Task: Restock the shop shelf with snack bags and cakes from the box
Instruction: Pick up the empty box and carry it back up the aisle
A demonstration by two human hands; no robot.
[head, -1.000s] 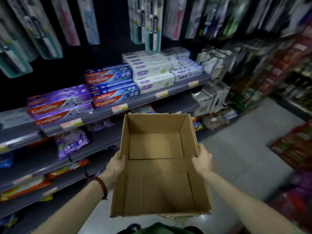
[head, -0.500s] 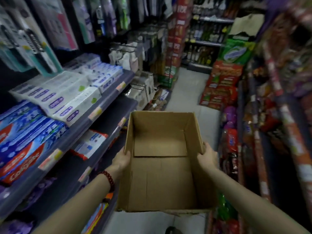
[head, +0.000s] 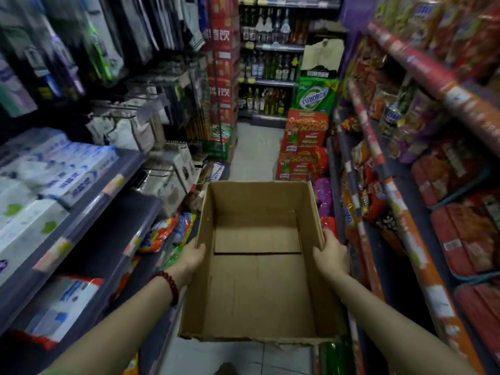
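Note:
I hold an open brown cardboard box point(head: 259, 288) in front of me, level, above the aisle floor. Nothing lies inside it; only its bottom flaps show. My left hand point(head: 192, 257) grips the box's left wall, with a red bead bracelet on that wrist. My right hand point(head: 331, 255) grips the right wall. Snack bags point(head: 376, 204) in red and orange fill the shelves point(head: 397, 201) on the right. A few colourful bags point(head: 162, 234) lie on a low shelf at the left, beside the box.
Left shelves point(head: 89, 201) carry white toothpaste boxes, with hanging goods above. Red drink cartons point(head: 303, 147) and a green Tuborg case point(head: 315, 96) are stacked at the aisle's far right. Bottles line the back shelves point(head: 267, 82). Pale floor point(head: 254, 155) runs down the narrow aisle ahead.
My view has swung right, from facing the toothpaste shelf to looking down the aisle. The box has come round with me, both hands keeping the same grip.

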